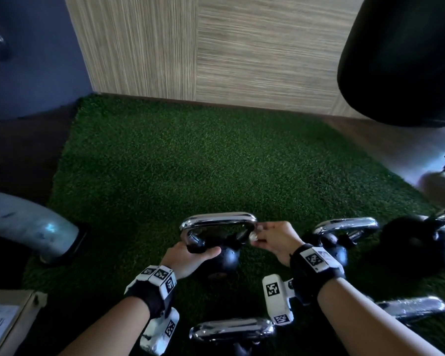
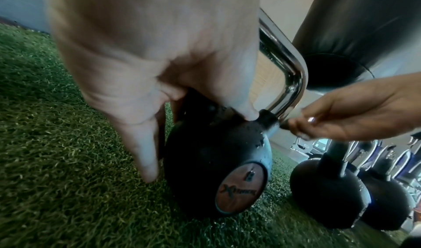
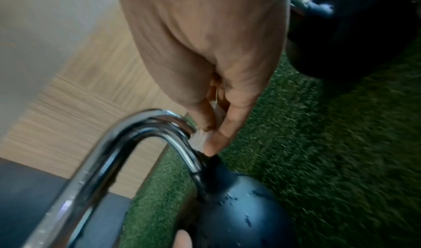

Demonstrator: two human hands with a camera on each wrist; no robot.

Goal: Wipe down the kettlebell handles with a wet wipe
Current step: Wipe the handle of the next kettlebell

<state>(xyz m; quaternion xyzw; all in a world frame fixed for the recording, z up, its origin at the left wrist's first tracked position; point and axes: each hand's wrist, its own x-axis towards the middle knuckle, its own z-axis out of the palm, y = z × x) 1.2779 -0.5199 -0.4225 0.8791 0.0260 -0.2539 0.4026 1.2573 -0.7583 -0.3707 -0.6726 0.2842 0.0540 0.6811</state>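
A black kettlebell (image 1: 228,258) with a chrome handle (image 1: 217,219) stands on green turf (image 1: 190,163). My left hand (image 1: 190,254) grips the base of the handle's left leg, thumb lying across the black body (image 2: 216,161). My right hand (image 1: 267,237) pinches a small white wet wipe (image 1: 253,236) against the handle's right leg, just above where the chrome meets the black. In the right wrist view the wipe (image 3: 202,138) is squeezed between thumb and fingers against the chrome handle (image 3: 127,143). The left wrist view shows the right hand (image 2: 341,115) at the handle (image 2: 289,66).
More chrome-handled kettlebells stand to the right (image 1: 344,228) (image 1: 419,242) and close in front (image 1: 231,330) (image 1: 411,308). A black punching bag (image 1: 401,60) hangs at upper right. A grey curved pipe (image 1: 36,227) and a cardboard box (image 1: 8,322) sit at left.
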